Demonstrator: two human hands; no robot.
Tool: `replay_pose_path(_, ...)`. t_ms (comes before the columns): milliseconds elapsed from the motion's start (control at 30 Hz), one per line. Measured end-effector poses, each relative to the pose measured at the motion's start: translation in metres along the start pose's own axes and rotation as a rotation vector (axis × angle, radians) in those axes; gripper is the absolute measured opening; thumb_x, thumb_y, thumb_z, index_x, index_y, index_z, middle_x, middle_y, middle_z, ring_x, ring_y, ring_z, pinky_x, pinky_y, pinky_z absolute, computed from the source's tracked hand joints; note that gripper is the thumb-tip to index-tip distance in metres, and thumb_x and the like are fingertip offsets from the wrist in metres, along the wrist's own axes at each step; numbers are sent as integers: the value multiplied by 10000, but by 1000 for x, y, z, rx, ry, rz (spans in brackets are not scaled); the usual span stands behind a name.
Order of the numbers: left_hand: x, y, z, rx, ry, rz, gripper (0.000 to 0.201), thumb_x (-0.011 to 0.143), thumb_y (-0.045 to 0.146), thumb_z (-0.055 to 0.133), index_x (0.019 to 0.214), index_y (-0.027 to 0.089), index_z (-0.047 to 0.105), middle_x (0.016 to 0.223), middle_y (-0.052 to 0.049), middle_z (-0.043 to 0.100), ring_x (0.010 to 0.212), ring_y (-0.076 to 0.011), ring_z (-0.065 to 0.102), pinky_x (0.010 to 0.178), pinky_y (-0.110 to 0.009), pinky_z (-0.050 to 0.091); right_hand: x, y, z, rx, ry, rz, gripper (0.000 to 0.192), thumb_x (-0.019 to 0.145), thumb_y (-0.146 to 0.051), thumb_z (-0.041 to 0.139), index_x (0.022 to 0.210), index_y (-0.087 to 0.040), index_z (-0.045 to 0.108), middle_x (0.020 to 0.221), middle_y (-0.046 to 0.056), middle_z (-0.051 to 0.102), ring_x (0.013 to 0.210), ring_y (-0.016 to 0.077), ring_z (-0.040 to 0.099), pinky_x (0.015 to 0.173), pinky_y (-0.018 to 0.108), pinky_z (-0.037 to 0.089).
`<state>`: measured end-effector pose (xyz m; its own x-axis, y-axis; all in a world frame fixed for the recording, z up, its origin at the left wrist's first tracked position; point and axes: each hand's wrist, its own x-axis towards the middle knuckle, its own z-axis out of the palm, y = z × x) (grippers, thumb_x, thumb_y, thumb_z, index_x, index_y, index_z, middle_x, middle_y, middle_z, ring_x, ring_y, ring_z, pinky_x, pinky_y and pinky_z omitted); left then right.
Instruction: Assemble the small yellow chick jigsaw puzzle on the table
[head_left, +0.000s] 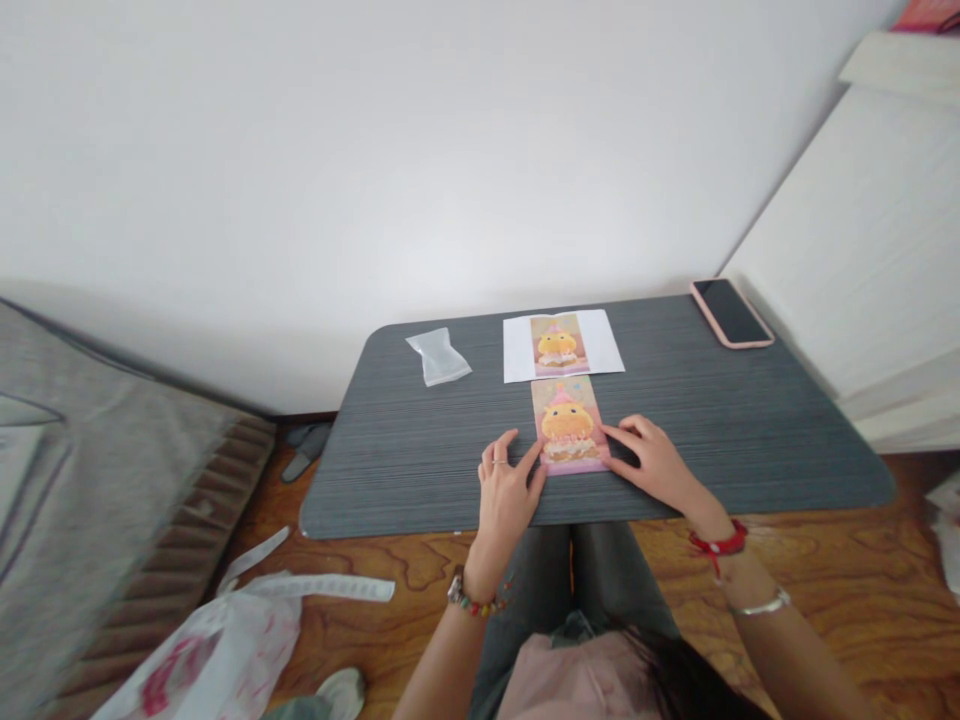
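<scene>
A picture card [568, 425] with a yellow cartoon animal in a pink party hat over a cake lies flat on the dark grey table [420, 440]. My left hand [510, 488] touches its lower left edge with thumb and forefinger, the other fingers spread. On the right edge rest the thumb and forefinger of my right hand [649, 462], held apart from each other. Just beyond the card, and meeting its top edge, lies a creased white sheet [605, 343] printed with the same picture. Fine seams in the card are too small to make out.
A small clear plastic bag [441, 356] lies at the table's back left. A phone in a pink case [733, 312] is at the back right. White wall stands behind. On the floor to the left are a plastic bag [225, 640], paper strips [330, 586] and grey slippers [306, 452].
</scene>
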<state>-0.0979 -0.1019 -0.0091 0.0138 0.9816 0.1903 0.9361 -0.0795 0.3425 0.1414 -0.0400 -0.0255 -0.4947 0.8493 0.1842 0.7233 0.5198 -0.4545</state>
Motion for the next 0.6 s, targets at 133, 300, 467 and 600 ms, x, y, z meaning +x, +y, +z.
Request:
replay_pose_path(133,0,1,0,-7,14,-2,342,856,306,513,1189,348,579,1283,-90,389,1126,-293,379,901,-458,413,0,2,3,-12,24,-23,421,837,-428,508,1185,-205,588,979,101,542,906,233,517,793,385,442)
replay_pose_path(300,0,1,2,-11,43,2,331,853,295,518,1171,341,593,1271,-91,402,1122,-290,391,898,-456,417,0,3,4,-24,56,-42,424,837,-421,514,1182,-187,592,961,103,552,888,230,525,768,379,450)
replay_pose_path(467,0,1,1,-14,45,-4,326,849,293,524,1162,345,600,1271,-89,406,1120,-289,395,898,-455,416,0,1,3,-25,51,-39,421,838,-416,519,1177,-177,594,959,102,558,888,227,529,778,378,450)
replay_pose_path(600,0,1,1,-17,41,-11,329,848,295,524,1164,342,599,1269,-88,407,1125,-288,391,906,-458,411,0,1,3,-22,47,-31,415,836,-414,522,1172,-181,595,972,103,558,906,231,529,793,382,447)
